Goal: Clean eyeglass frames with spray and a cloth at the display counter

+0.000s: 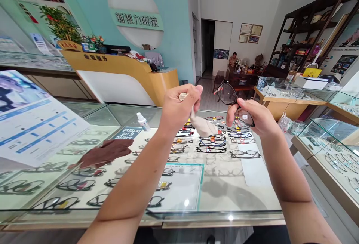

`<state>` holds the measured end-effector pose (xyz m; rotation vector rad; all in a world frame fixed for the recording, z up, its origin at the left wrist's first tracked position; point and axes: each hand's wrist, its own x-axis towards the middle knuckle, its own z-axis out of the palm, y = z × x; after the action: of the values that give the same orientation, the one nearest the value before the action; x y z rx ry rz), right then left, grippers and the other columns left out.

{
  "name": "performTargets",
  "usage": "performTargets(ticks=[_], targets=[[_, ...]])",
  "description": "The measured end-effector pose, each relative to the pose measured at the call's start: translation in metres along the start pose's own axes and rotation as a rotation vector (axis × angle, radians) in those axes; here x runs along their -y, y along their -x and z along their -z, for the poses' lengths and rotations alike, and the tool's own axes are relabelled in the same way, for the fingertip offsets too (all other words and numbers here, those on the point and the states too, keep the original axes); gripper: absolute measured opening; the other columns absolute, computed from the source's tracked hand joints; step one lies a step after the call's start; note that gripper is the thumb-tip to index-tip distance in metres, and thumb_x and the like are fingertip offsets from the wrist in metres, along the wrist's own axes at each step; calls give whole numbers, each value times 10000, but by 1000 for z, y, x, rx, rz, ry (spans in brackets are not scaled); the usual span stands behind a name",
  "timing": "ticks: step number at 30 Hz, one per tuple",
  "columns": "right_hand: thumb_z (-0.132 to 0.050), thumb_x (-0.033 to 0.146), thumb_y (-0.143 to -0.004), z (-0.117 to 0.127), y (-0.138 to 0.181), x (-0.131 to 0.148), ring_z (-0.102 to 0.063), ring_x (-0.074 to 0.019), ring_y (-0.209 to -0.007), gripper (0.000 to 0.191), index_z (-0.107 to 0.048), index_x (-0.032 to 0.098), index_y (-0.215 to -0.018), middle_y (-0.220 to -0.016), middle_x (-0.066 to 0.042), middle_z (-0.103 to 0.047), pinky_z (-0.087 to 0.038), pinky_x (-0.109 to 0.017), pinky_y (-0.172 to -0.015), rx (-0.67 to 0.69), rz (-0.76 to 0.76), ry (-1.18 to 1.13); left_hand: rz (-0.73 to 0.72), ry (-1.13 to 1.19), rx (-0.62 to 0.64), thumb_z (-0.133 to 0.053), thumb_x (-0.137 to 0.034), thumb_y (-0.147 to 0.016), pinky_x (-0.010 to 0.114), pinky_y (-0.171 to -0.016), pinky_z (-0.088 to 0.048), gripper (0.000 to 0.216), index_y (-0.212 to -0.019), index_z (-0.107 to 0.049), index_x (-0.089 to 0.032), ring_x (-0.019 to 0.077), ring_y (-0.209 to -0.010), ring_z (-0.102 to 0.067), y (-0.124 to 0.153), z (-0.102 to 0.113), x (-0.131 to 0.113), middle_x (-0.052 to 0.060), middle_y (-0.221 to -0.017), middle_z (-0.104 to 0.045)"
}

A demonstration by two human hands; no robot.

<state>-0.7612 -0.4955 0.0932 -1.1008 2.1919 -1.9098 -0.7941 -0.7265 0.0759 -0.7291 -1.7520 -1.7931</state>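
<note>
My left hand (181,105) is closed around a pale cream cloth (205,126), whose loose end hangs down to the right. In my right hand (256,115) is a pair of dark-framed glasses (227,93), pinched near the bridge between thumb and fingers and tilted, one lens up to the left. Both hands are above a glass display counter (224,197), and the cloth and glasses are apart. Below them, rows of eyeglasses (211,149) show in the counter. A brown cloth (108,152) lies on the glass to the left, near a small white spray bottle (143,122).
A printed leaflet (36,124) stands at the left. More glass cases (333,143) line the right side. Behind is a yellow and white reception desk (120,83). Far back, a person (233,59) sits by a dark wooden table.
</note>
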Motion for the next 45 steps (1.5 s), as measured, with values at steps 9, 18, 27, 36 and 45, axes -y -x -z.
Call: performTargets(ticks=[9,18,27,36,45], targets=[[-533,697,-1060,6,4,7,-682,-187,-679,661,-800,197,-719,-699,-53,-748,-571,-326,-799,170,31,65,-448,-459,101,-826,-832,-756,397,-975,-571,808,-1299,-750,-239,288,-1153,-680,9,-7,-9,116,-1271,-758],[-524,720,-1059,0,6,4,-651,-169,-733,633,-755,195,-789,-770,-44,-716,-564,-325,-788,-12,113,219,-668,-594,30,-780,-726,-885,422,-948,-602,649,-1311,-746,-237,291,-1080,-743,10,-9,6,112,-1224,-808],[-490,642,-1108,15,2,-25,-363,-133,-534,439,-564,261,-905,-669,24,-382,-304,-300,-484,-856,551,408,-683,-593,-218,-804,-675,-887,464,-922,-595,686,-1443,-620,-318,290,-1076,-713,6,2,19,87,-1296,-744],[-562,598,-1096,-6,11,-12,-373,-118,-550,430,-513,252,-846,-668,35,-410,-292,-315,-520,-671,621,541,-631,-648,-368,-817,-743,-840,445,-875,-577,706,-1360,-649,-296,286,-1028,-705,6,3,23,85,-1211,-730],[-798,395,-975,-21,21,4,-492,-167,-662,363,-601,303,-1265,-761,28,-510,-441,-344,-632,-692,517,824,-550,-589,-347,-887,-657,-811,408,-827,-549,663,-1321,-656,-301,264,-979,-692,9,5,17,59,-1167,-695]])
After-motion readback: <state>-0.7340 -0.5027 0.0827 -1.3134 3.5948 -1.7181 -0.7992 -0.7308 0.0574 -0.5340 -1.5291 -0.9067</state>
